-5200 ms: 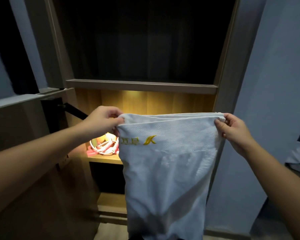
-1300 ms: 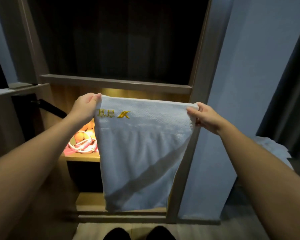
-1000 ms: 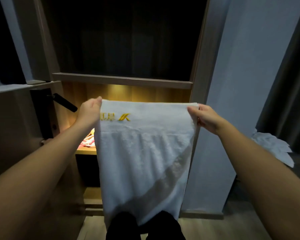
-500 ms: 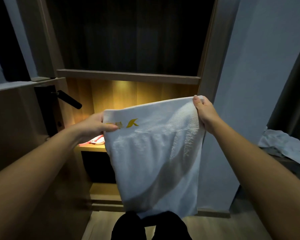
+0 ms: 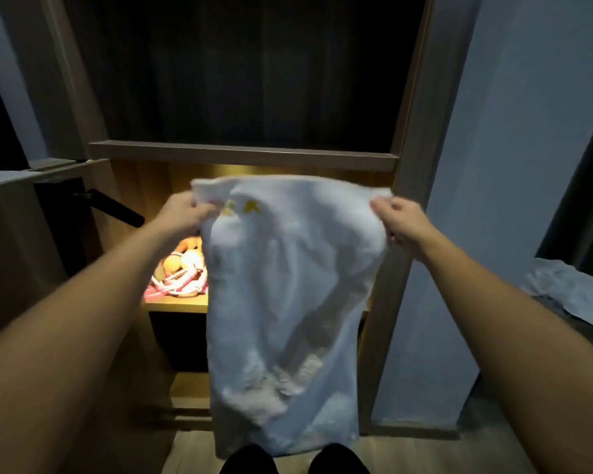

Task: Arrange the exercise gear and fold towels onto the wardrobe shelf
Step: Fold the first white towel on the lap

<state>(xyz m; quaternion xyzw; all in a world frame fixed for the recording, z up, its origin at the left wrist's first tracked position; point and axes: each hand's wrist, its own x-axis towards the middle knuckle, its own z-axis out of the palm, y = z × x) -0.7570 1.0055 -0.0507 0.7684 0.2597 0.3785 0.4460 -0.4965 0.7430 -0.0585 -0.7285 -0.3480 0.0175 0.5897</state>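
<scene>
A white towel [image 5: 288, 302] with a yellow logo hangs in front of the wardrobe, blurred and billowing. My left hand [image 5: 182, 215] grips its top left corner and my right hand [image 5: 399, 217] grips its top right corner, both at the height of the lit shelf. On that lit wooden shelf [image 5: 175, 306], left of the towel, lies the exercise gear [image 5: 178, 275]: orange and pale balls with a pink and white skipping rope. The towel hides the right part of the shelf.
A dark empty compartment sits above the shelf board [image 5: 243, 155]. An open wardrobe door with a black handle [image 5: 115, 208] stands at the left. More white cloth [image 5: 569, 289] lies on a surface at the far right. A blue wall [image 5: 493, 200] is to the right.
The towel's top edge was tilted with my right hand higher; both hands are now level, and the towel has gone slack and billows. The gear on the shelf is in view again.
</scene>
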